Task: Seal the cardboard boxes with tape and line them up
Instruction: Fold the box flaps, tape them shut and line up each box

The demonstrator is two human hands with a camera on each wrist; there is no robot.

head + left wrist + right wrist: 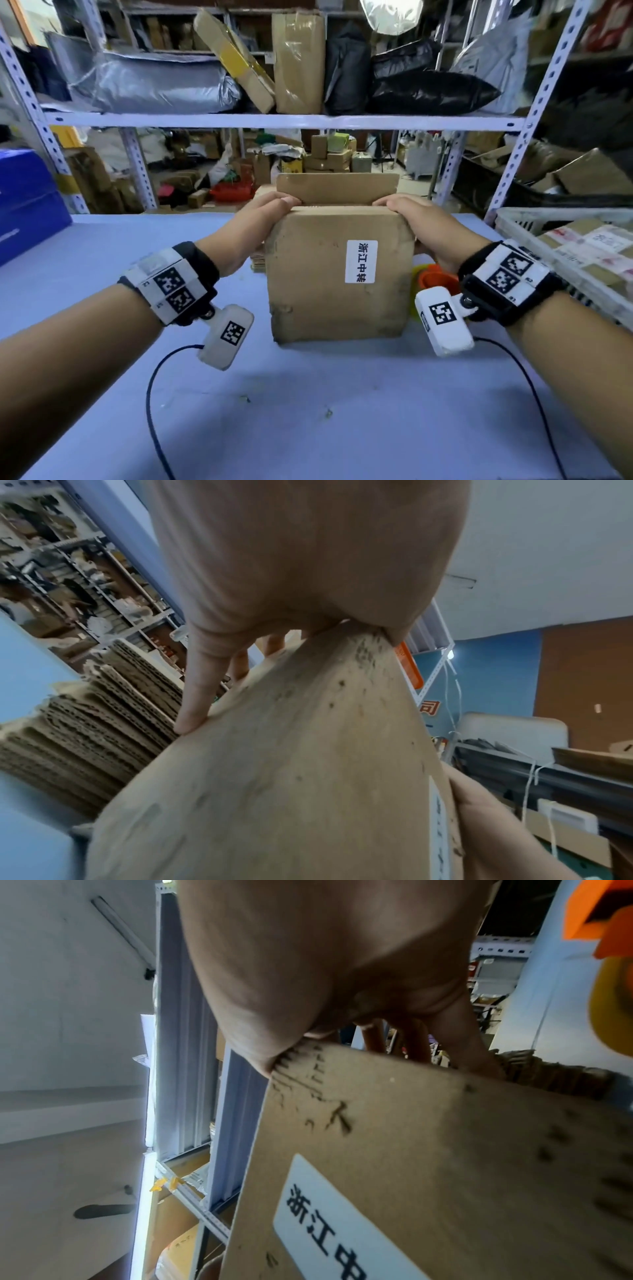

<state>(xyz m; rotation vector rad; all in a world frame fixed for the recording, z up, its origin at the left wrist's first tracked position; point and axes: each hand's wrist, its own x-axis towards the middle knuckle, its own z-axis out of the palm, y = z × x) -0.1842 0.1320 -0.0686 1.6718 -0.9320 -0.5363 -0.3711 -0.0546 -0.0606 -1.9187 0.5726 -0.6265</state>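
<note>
A worn brown cardboard box (318, 281) with a white label (361, 262) stands upright in the middle of the blue table (308, 411). Its far flap (337, 188) sticks up behind the top edge. My left hand (260, 219) grips the box's upper left corner, thumb on the near face and fingers (195, 696) over the far side. My right hand (421, 222) grips the upper right corner the same way, thumb (263, 1042) on the labelled face (445, 1150). An orange and yellow tape dispenser (435, 277) lies just right of the box, partly hidden by my right wrist.
A stack of flattened cardboard (85, 737) lies behind the box to the left. A white crate (582, 246) of sealed parcels sits at the table's right edge. A blue box (27, 198) is at the left. Metal shelving (274, 120) full of packages rises behind the table.
</note>
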